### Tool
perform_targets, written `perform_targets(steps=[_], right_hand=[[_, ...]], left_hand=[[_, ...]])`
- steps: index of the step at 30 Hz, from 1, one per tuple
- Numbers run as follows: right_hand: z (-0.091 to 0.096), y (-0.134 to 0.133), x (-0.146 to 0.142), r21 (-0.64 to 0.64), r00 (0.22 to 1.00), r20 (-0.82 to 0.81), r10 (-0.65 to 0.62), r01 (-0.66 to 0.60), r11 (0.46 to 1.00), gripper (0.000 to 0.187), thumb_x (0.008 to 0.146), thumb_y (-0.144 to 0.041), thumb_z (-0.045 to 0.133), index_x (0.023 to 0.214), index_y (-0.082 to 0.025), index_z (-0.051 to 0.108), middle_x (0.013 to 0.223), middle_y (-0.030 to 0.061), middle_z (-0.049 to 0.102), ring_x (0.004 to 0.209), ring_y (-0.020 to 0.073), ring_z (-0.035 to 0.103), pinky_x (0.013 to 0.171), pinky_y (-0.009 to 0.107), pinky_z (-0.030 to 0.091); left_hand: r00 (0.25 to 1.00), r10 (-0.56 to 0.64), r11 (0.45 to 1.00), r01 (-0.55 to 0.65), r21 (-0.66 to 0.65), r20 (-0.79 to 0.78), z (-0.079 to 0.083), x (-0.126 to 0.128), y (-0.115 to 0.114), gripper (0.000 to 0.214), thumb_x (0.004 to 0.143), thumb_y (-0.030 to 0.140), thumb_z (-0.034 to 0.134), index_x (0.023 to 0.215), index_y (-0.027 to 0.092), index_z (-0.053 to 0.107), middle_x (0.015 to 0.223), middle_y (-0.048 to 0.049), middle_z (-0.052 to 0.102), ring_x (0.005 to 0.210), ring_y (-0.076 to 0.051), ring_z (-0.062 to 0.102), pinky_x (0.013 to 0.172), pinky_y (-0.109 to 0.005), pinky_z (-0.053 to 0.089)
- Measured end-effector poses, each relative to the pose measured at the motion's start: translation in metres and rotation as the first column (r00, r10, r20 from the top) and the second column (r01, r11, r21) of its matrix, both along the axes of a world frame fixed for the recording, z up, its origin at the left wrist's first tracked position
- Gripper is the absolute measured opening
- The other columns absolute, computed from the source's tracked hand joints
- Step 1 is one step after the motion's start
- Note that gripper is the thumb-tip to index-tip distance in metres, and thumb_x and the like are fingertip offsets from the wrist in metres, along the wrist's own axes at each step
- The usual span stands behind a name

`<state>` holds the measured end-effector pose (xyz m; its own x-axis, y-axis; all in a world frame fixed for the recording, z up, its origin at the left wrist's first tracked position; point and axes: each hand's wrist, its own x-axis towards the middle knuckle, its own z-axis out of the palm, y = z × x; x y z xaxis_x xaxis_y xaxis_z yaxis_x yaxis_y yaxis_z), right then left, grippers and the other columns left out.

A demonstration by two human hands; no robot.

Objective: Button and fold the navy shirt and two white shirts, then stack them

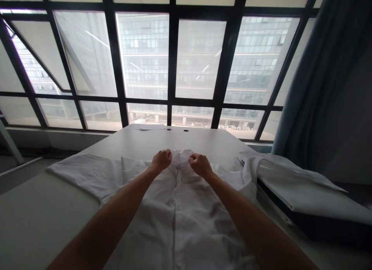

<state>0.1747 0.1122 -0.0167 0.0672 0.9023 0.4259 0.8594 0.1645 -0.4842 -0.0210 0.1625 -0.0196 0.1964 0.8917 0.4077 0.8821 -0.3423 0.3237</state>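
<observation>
A white button-up shirt (162,223) lies front side up on a white table, its collar end away from me and its button line running down the middle. My left hand (162,160) is closed on the left side of the collar (180,156). On the collar's right side my right hand (200,164) pinches the cloth between thumb and fingers. One sleeve (87,175) spreads out flat to the left. The other sleeve reaches right, against a dark, box-like object. My forearms cover parts of the shirt's body.
White cloth (314,188) lies over the dark box-like object (319,223) at the right. Paper sheets (149,127) rest at the far edge of the white table (107,144). Behind stand framed windows (200,60), with a blue curtain (305,80) on the right.
</observation>
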Motion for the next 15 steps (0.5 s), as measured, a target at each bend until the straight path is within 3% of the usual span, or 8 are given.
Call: perform_targets(steps=[3,7,10,12,14,15], right_hand=[[-0.001,-0.016,0.001,0.062,0.979,-0.202,0.006,0.007,0.998,0.037,0.085,-0.043,0.051,0.070,-0.016,0.072,0.067,0.0077,0.071,0.069,0.0196,0.065,0.066,0.026,0.044],[-0.013,-0.027,0.000,0.137,0.910,-0.409,0.075,-0.020,0.990,0.037,0.073,-0.051,0.063,0.060,-0.017,0.065,0.056,0.0048,0.064,0.056,0.0169,0.058,0.058,0.026,0.043],[-0.025,-0.027,0.003,0.173,0.814,-0.536,0.224,-0.154,0.973,0.026,0.066,-0.042,0.068,0.069,-0.018,0.058,0.054,-0.0006,0.060,0.051,0.0140,0.053,0.052,0.025,0.040],[-0.030,-0.025,0.008,0.152,0.737,-0.615,0.281,-0.240,0.959,0.031,0.061,-0.033,0.069,0.085,-0.020,0.054,0.056,-0.0046,0.059,0.050,0.0132,0.053,0.049,0.024,0.040],[-0.033,-0.021,0.014,0.079,0.712,-0.646,0.276,-0.297,0.952,0.042,0.059,-0.025,0.066,0.097,-0.020,0.050,0.058,-0.0063,0.060,0.049,0.0130,0.053,0.049,0.023,0.041],[-0.033,-0.020,0.018,0.027,0.735,-0.631,0.248,-0.299,0.954,0.044,0.060,-0.022,0.064,0.101,-0.020,0.049,0.060,-0.0060,0.061,0.050,0.0130,0.054,0.049,0.023,0.041]], left_hand=[[0.980,0.018,0.999,-0.028,0.045,0.200,-0.006,-0.009,-0.016,0.028,0.091,0.027,0.047,0.077,0.015,0.069,0.081,-0.0105,0.072,0.081,-0.020,0.066,0.074,-0.028,0.045],[0.865,0.124,0.992,-0.090,-0.094,0.486,-0.015,-0.015,-0.031,0.033,0.089,0.037,0.056,0.065,0.014,0.062,0.065,-0.0067,0.065,0.066,-0.018,0.064,0.069,-0.029,0.046],[0.604,0.185,0.976,-0.019,-0.217,0.775,-0.023,-0.016,-0.034,0.017,0.078,0.026,0.071,0.084,0.014,0.061,0.071,-0.0032,0.065,0.060,-0.015,0.063,0.064,-0.027,0.049],[0.386,0.198,0.963,0.096,-0.252,0.901,-0.027,-0.017,-0.034,0.027,0.072,0.014,0.073,0.094,0.014,0.058,0.075,-0.0023,0.066,0.061,-0.014,0.064,0.063,-0.028,0.051],[0.251,0.188,0.945,0.216,-0.244,0.950,-0.030,-0.018,-0.034,0.029,0.069,0.006,0.070,0.095,0.014,0.059,0.077,-0.0024,0.066,0.064,-0.014,0.064,0.066,-0.029,0.053],[0.213,0.180,0.935,0.265,-0.234,0.960,-0.030,-0.019,-0.034,0.027,0.068,0.004,0.067,0.093,0.013,0.061,0.077,-0.0027,0.066,0.066,-0.014,0.064,0.067,-0.029,0.054]])
